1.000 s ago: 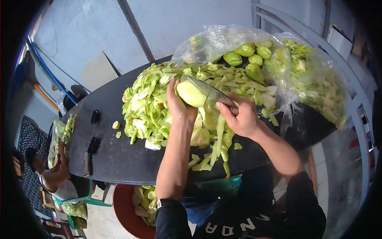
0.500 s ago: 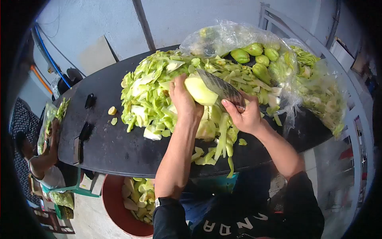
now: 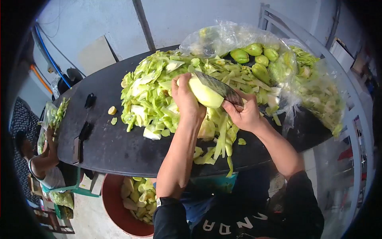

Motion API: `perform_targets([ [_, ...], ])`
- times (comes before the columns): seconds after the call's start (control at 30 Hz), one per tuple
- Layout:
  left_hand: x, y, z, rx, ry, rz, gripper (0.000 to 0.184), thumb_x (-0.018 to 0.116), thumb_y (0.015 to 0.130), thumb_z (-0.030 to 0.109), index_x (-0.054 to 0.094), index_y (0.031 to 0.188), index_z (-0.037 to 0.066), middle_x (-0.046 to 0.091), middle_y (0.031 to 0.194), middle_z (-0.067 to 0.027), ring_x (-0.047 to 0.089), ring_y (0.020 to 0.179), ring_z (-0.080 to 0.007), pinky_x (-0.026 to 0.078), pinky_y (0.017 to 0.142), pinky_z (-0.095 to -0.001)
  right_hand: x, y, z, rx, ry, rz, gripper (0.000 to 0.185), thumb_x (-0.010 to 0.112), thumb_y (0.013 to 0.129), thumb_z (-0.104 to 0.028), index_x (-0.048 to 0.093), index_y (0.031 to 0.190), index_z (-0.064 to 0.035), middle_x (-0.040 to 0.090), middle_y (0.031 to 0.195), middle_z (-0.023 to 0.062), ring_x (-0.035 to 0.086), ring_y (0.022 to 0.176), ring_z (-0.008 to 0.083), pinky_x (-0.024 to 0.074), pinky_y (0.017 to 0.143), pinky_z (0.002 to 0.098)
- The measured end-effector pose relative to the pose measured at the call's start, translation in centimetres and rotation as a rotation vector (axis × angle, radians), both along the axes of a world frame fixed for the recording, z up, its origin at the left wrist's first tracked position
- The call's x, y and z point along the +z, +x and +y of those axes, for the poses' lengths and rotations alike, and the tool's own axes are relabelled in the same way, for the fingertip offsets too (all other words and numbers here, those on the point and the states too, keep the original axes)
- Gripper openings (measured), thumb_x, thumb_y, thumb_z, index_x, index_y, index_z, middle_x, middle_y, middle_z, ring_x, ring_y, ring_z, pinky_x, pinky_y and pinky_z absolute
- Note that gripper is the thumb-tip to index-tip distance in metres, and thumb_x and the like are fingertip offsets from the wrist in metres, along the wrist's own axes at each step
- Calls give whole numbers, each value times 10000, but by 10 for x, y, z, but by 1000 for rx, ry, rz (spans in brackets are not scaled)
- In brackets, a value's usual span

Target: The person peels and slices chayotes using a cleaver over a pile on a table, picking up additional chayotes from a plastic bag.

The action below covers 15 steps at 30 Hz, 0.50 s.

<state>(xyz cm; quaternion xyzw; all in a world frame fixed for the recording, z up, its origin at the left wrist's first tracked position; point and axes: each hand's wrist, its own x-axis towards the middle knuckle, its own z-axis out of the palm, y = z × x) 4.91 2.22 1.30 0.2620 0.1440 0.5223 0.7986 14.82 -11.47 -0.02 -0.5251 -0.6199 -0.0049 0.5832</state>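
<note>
My left hand (image 3: 186,96) is wrapped round a pale, peeled chayote (image 3: 205,95), held tilted above the heap of peelings (image 3: 149,89). In my right hand (image 3: 247,114) is a wide-bladed knife (image 3: 219,88). Its dark, patterned blade lies along the chayote's upper right side, and my right thumb is close to the chayote's lower end. My fingers hide the knife's handle. Below the hands, long green strips of peel (image 3: 223,141) hang towards the front edge of the dark table (image 3: 119,153).
Several whole green chayotes (image 3: 240,55) lie at the back right beside a clear plastic bag (image 3: 215,38). More cut pieces fill plastic at far right. A red-brown tub (image 3: 109,203) of chayote pieces stands below the table. Another person (image 3: 45,169) handles greens at far left.
My left hand and the chayote have shifted slightly right and down. The blade sits a little further towards the chayote's upper end, and my right hand has barely moved.
</note>
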Motion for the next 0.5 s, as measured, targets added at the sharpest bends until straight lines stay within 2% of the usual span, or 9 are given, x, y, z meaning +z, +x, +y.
perform_targets([
  [0.07, 3, -3, -3, -52, -17, -32, 130, 581, 879, 148, 502, 960, 84, 556, 874, -56, 582, 785, -186, 510, 713, -354, 7, 0, -6, -33, -122, -81, 160, 681, 901, -146, 622, 929, 1, 544, 553, 53, 430, 495, 70, 382, 459, 278],
  [0.2, 4, -3, -12, -156, -152, -43, 129, 585, 914, 180, 501, 947, 88, 561, 888, -48, 584, 806, -173, 512, 747, -358, 4, -4, 1, -25, -33, -19, 211, 742, 869, -168, 627, 937, -5, 505, 539, 13, 393, 511, 60, 358, 459, 265],
  [0.27, 4, -2, -14, -159, -39, -126, 143, 598, 943, 204, 513, 969, 92, 572, 902, -39, 590, 829, -168, 513, 775, -365, 3, 6, -1, 13, -83, 153, 251, 788, 831, -178, 641, 930, 0, 517, 562, -27, 398, 518, 40, 343, 459, 246],
  [0.33, 16, -12, -20, -185, 96, -81, 154, 653, 926, 207, 602, 925, 62, 640, 902, -37, 633, 823, -163, 539, 779, -338, 15, 11, -14, 39, -194, 353, 274, 821, 804, -174, 658, 923, 12, 553, 599, -59, 420, 508, 17, 335, 455, 227],
  [0.4, 19, -24, -11, -338, 302, -8, 218, 709, 883, 188, 664, 1000, 9, 681, 960, -71, 658, 847, -170, 550, 802, -335, 24, 23, -21, 234, -141, 462, 192, 782, 818, -67, 646, 931, 9, 616, 660, 13, 465, 429, 60, 351, 377, 244],
  [0.43, 20, -25, -13, -338, 301, -9, 218, 709, 883, 188, 664, 1000, 9, 681, 960, -71, 658, 847, -170, 550, 802, -335, 30, 23, -24, 259, -139, 506, 201, 795, 803, -63, 643, 915, 8, 611, 650, 17, 475, 438, 66, 356, 379, 243],
  [0.5, 23, -28, -17, -385, 484, 144, 383, 779, 812, 133, 657, 1133, -38, 688, 1028, -105, 664, 903, -177, 545, 836, -331, 28, 28, -26, 258, -164, 483, 205, 799, 796, -53, 644, 916, 6, 617, 661, 19, 479, 442, 66, 359, 380, 242],
])
